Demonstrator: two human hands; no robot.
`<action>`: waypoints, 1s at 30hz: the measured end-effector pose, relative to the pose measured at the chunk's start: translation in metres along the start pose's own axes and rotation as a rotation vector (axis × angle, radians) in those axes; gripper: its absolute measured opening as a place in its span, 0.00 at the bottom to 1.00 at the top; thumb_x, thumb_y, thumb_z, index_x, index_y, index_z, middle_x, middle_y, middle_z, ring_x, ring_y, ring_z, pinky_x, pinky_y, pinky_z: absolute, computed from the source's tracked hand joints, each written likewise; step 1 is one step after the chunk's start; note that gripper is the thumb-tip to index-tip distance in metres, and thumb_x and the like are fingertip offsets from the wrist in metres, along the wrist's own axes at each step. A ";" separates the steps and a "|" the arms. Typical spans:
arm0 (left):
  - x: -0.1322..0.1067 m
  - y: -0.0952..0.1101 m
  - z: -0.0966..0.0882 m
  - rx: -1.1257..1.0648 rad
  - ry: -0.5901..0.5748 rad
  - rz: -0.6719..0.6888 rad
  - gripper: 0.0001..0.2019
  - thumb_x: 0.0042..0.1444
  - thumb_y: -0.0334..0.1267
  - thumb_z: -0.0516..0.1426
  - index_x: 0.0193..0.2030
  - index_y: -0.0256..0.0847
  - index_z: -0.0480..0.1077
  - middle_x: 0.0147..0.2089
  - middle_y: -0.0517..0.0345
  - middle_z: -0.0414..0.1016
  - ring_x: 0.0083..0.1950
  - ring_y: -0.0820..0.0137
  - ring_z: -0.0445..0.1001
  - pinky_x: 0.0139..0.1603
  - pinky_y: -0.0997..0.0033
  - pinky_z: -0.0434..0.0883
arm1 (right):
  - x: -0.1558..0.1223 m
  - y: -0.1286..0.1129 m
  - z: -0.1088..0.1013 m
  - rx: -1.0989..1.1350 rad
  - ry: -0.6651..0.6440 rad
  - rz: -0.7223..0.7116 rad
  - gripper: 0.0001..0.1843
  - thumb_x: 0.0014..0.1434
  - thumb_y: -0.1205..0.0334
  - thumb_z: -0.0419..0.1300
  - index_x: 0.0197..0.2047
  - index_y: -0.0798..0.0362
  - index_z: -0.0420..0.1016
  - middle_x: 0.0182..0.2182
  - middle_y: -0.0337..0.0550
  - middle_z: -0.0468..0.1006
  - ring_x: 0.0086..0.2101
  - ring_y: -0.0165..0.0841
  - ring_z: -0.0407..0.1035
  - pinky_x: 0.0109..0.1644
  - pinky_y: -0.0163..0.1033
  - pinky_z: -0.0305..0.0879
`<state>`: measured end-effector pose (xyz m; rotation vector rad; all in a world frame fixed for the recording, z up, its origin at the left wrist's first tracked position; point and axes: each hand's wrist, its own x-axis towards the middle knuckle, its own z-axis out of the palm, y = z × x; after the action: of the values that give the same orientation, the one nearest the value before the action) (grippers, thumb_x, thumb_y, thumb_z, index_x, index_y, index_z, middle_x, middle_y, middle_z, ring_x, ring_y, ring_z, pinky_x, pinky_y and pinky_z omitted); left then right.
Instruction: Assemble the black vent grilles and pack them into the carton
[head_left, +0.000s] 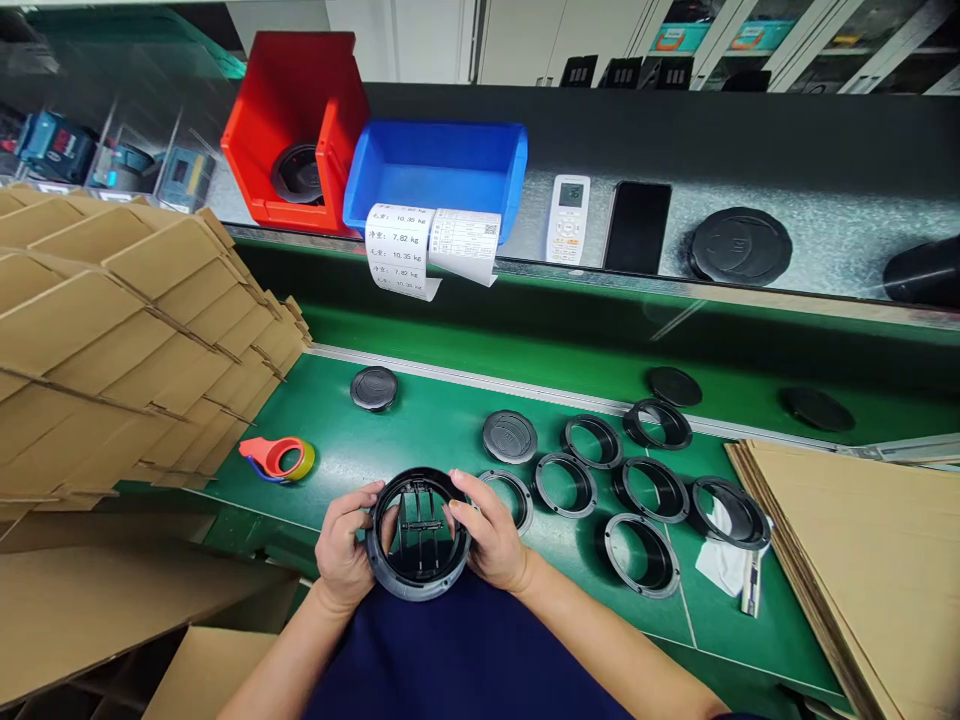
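Close to my body, a round black air vent (420, 594) is gripped between both hands, its inner slats and linkage facing me. My left hand (346, 545) closes on its left rim. Around the right rim wrap the fingers of my right hand (491, 535), some of them reaching inside the ring. Just beyond the right hand lies a black ring (520, 490), partly hidden by it. More flanged rings, such as one (641, 556) nearer the table edge, sit to the right. Two closed round vents (510, 437) (374, 388) rest farther back on the green table.
Stacked cardboard dividers (142, 330) crowd the left, and flat cardboard (862, 560) lies right. A red-and-yellow tape dispenser (279, 459) is on the table (337, 440). The shelf above bears a red bin (289, 90), a blue bin (442, 170), label rolls (401, 250), a remote (568, 220) and a phone (637, 228).
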<state>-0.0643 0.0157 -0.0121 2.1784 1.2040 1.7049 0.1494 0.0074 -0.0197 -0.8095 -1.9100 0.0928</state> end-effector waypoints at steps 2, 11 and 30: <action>-0.001 0.001 0.000 0.021 0.002 -0.016 0.15 0.48 0.22 0.63 0.36 0.40 0.63 0.41 0.59 0.70 0.45 0.67 0.77 0.44 0.63 0.77 | -0.001 0.000 0.000 0.002 -0.007 0.003 0.31 0.59 0.74 0.55 0.64 0.48 0.54 0.60 0.57 0.64 0.58 0.41 0.62 0.53 0.49 0.71; -0.014 0.013 -0.005 0.123 -0.116 -0.119 0.19 0.51 0.26 0.61 0.49 0.41 0.64 0.48 0.50 0.70 0.49 0.66 0.72 0.49 0.63 0.74 | -0.005 0.004 0.000 0.097 -0.067 0.057 0.33 0.59 0.75 0.55 0.64 0.43 0.53 0.61 0.55 0.61 0.57 0.39 0.63 0.52 0.47 0.71; -0.065 0.074 -0.039 0.192 -0.130 -1.190 0.36 0.41 0.51 0.66 0.58 0.45 0.65 0.51 0.47 0.76 0.51 0.52 0.75 0.51 0.49 0.75 | 0.015 -0.013 0.018 1.034 -0.989 0.817 0.52 0.38 0.59 0.73 0.64 0.50 0.53 0.56 0.46 0.67 0.55 0.39 0.63 0.60 0.47 0.60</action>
<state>-0.0636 -0.0902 -0.0084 1.0737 2.0374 0.9136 0.1242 0.0108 -0.0110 -0.7696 -1.8007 2.0944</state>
